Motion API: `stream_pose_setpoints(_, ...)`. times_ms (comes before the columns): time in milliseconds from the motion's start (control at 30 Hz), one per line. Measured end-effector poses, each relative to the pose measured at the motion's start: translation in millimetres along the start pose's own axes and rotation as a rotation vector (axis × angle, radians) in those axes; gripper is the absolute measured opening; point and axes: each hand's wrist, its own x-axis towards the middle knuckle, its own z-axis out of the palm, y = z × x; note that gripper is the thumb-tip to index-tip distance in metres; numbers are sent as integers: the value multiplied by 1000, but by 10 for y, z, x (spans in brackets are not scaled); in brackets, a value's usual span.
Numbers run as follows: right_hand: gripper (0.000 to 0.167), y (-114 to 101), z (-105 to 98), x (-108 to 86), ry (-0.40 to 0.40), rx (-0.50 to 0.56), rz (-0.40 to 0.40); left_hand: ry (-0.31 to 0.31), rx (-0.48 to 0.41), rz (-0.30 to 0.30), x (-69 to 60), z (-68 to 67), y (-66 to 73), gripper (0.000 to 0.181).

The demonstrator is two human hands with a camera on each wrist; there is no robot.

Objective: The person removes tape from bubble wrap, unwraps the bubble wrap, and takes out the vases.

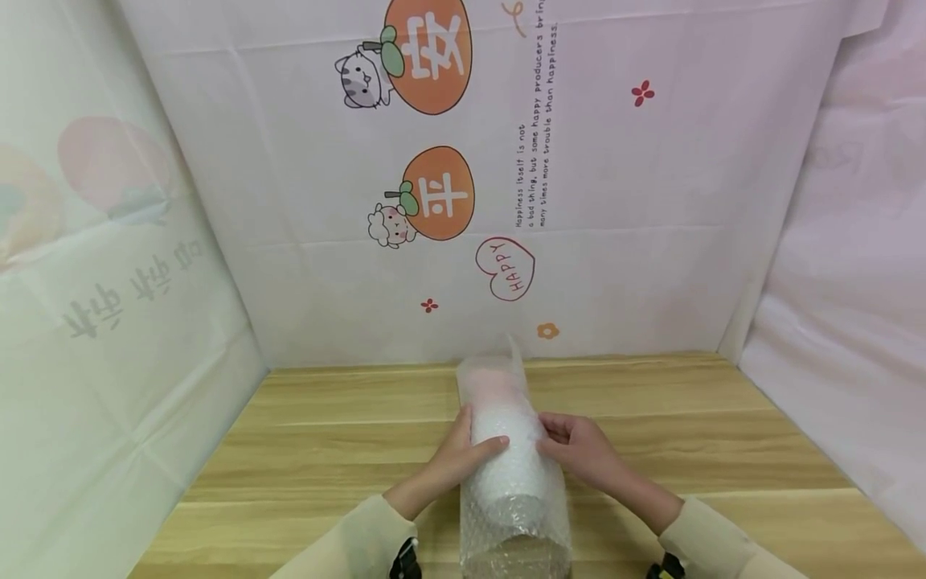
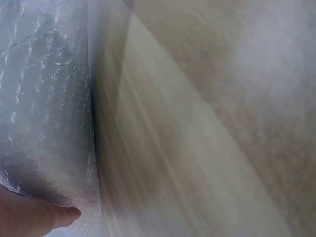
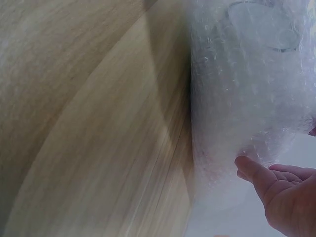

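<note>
- One bubble-wrapped roll (image 1: pixel 515 474) lies on the table (image 1: pixel 325 450).
- Fingers of the left hand (image 1: pixel 456 456) curl around its side, thumb on top; the right hand (image 1: pixel 582 448) pinches its edge.
- Wrapping looks mostly done; loose far flap (image 1: pixel 515 351) and gaping near end (image 1: pixel 479 535) seem left.

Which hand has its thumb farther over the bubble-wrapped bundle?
The left hand: its thumb lies on top of the bubble-wrapped bundle, whereas the right hand touches only near its right edge.
</note>
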Motion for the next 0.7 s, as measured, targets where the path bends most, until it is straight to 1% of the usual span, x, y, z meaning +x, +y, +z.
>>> stream_pose_setpoints(133, 48, 22, 6, -1, 13, -21, -20, -1, 1, 2, 5, -1, -5, 100)
stream_pose_setpoints(333, 47, 50, -5, -9, 7, -35, -50, -10, 2, -17, -14, -2, 34, 102)
stream_pose_setpoints(467, 45, 57, -6, -9, 14, -69, -74, -8, 3, -11, -20, -2, 46, 101)
stream_pose_setpoints(567, 42, 60, -1, 1, 37, -100, -79, -10, 0, -9, -15, -3, 45, 101)
stream_pose_setpoints(700, 41, 66, -3, -5, 50, -108, -77, -13, -5, -20, -8, 0, 33, 102)
